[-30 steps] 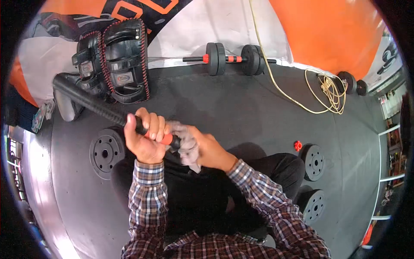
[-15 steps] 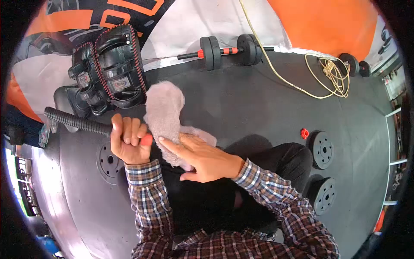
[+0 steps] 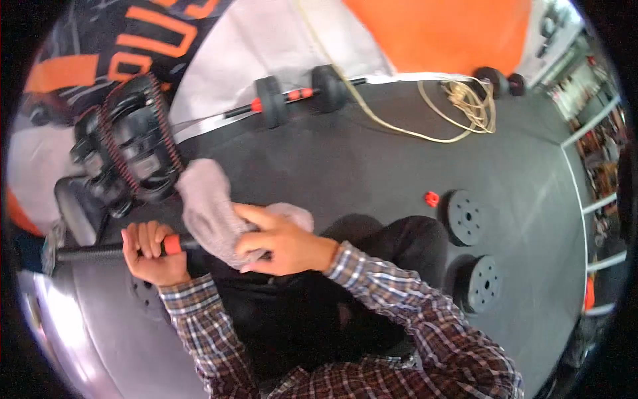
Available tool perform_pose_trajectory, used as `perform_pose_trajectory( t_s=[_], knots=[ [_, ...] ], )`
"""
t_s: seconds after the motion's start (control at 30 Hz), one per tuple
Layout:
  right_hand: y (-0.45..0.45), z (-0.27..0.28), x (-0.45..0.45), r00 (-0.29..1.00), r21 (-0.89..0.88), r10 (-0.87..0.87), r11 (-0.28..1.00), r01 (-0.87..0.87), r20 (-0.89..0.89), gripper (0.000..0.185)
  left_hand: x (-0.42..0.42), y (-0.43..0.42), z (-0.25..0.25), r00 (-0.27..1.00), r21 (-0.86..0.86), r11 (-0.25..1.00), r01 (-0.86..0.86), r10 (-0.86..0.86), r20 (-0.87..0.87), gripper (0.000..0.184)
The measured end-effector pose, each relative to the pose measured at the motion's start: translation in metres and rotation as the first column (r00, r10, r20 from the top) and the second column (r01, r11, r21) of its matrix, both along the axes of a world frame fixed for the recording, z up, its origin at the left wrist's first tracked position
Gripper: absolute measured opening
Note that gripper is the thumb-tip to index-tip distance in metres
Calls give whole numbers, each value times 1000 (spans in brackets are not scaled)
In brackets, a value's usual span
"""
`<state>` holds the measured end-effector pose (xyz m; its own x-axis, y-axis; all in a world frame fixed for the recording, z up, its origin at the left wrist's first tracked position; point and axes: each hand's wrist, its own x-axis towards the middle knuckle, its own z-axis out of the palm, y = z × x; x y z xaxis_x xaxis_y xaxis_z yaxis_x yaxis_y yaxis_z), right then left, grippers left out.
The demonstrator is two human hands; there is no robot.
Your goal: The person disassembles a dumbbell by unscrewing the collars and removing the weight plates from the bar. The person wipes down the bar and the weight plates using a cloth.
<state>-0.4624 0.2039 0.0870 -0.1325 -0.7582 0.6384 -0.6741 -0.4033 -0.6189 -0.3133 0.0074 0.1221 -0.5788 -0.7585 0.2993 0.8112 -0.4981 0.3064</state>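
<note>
My left hand (image 3: 156, 254) is wrapped round a black dumbbell bar (image 3: 91, 253) with a red band, lying nearly level at the lower left. The bar's ribbed end points left. My right hand (image 3: 286, 243) holds a greyish-pink cloth (image 3: 207, 209), its fingers bent against the fabric. The cloth spreads up and left of that hand, with another fold behind it, and covers the bar's right part. Whether the cloth grips the bar cannot be made out.
Black pads (image 3: 136, 143) lean at the upper left. An assembled dumbbell (image 3: 271, 102) lies by the banner. A yellowish cable (image 3: 465, 110) is coiled at the upper right. A red collar (image 3: 431, 199) and weight plates (image 3: 464, 217) lie right of my leg.
The view has shifted and tilted. The bar has swung from slanting to nearly level. The cloth, earlier bunched round the bar's end, has opened out in my right hand.
</note>
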Motion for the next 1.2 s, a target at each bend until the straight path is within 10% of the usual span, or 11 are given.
perform_pose_trajectory(
  t_s=[0.23, 0.6, 0.77, 1.0, 1.2],
  knots=[
    [-5, -22, 2, 965, 381, -264, 893, 239, 13, 54, -37, 51, 5, 961, -445, 854, 269, -266, 72, 22],
    [-4, -33, -5, 911, 194, -394, 890, 412, -125, 51, -26, 42, 18, 927, -32, 962, -271, 269, 261, 36],
    [-3, -6, 16, 893, 181, -429, 876, 448, -135, 48, -40, 63, 9, 995, -69, 998, 7, 0, 103, 32],
    [-7, -28, -15, 975, 477, -17, 874, -93, 221, 71, -19, 42, 21, 979, -452, 869, 200, -190, 69, 31],
    [0, -50, -28, 976, 301, -213, 929, 214, -36, 57, 3, 17, 32, 939, -113, 963, -244, 263, 220, 33]
  ],
)
